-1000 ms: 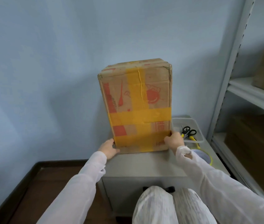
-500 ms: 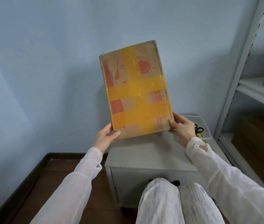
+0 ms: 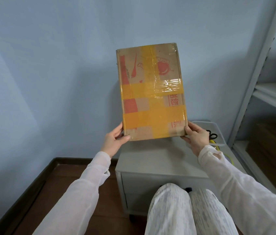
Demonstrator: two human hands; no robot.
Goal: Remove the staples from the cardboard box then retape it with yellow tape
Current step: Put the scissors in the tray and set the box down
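Head: box (image 3: 152, 92) over grey cabinet (image 3: 159, 158); blue wall (image 3: 49, 65) bhd.

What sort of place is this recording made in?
Probably a storeroom or packing corner: metal shelving holding brown cartons, a small grey cabinet serving as a worktop, and a clear tray with scissors on it.

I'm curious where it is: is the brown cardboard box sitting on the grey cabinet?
No, the left hand and right hand hold the brown cardboard box by its bottom corners, above the grey cabinet.
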